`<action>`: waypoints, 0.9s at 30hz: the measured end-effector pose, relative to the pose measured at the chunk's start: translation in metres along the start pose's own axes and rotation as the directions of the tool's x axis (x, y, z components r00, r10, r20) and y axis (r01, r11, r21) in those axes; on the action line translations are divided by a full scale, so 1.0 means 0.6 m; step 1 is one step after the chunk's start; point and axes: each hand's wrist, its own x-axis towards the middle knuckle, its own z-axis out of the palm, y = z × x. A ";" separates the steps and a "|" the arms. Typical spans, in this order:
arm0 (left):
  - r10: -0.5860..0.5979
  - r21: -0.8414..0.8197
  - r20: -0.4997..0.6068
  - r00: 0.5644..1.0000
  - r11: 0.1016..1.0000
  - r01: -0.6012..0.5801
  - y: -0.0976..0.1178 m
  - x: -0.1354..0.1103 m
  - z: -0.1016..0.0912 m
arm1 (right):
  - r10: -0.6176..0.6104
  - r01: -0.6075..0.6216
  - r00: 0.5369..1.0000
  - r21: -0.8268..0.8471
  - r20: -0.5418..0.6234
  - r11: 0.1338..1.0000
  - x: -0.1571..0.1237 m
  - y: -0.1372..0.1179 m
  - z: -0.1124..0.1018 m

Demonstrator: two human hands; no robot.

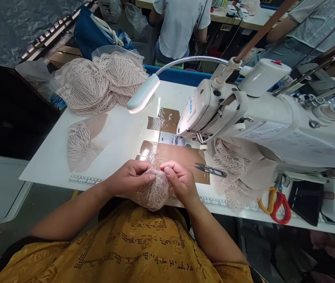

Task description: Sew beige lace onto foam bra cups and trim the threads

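Between my hands hangs a beige lace bra cup (153,192), held up at its top edge over the front edge of the table. My left hand (133,177) pinches that edge from the left, thumb on top. On the other side my right hand (182,180) grips it between thumb and fingertips. Just right of my right hand, a pair of thread snips (210,169) lies on the brown-taped plate. Behind the hands stands the white sewing machine (203,106), its needle area over the metal plate (169,138).
A stack of lace cups (85,84) sits at the back left, and one lace piece (80,145) lies nearer. More lace pieces (235,165) lie at right, beside scissors (276,204). A lamp (144,94) reaches over the table. Two people sit beyond.
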 end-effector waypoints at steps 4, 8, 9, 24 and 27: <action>-0.005 -0.019 -0.009 1.000 1.000 0.005 -0.002 0.004 0.003 | -0.014 0.008 0.994 0.058 0.113 0.998 0.005 -0.005 -0.016; 0.028 0.037 0.017 0.999 0.999 -0.028 -0.002 0.010 0.009 | 0.000 0.009 0.986 -0.053 0.169 0.999 0.007 -0.018 -0.020; 0.033 0.052 0.024 0.999 0.998 -0.035 -0.001 0.011 0.010 | 0.007 0.005 0.985 -0.068 0.170 0.998 0.008 -0.020 -0.020; 0.016 0.049 0.046 0.999 0.999 -0.018 0.009 0.020 0.015 | 0.021 -0.017 0.988 -0.024 0.153 1.000 0.004 -0.012 -0.045; 0.017 0.074 0.039 0.999 0.997 -0.020 0.005 0.022 0.017 | 0.050 -0.054 0.981 0.014 0.187 0.998 0.005 -0.012 -0.047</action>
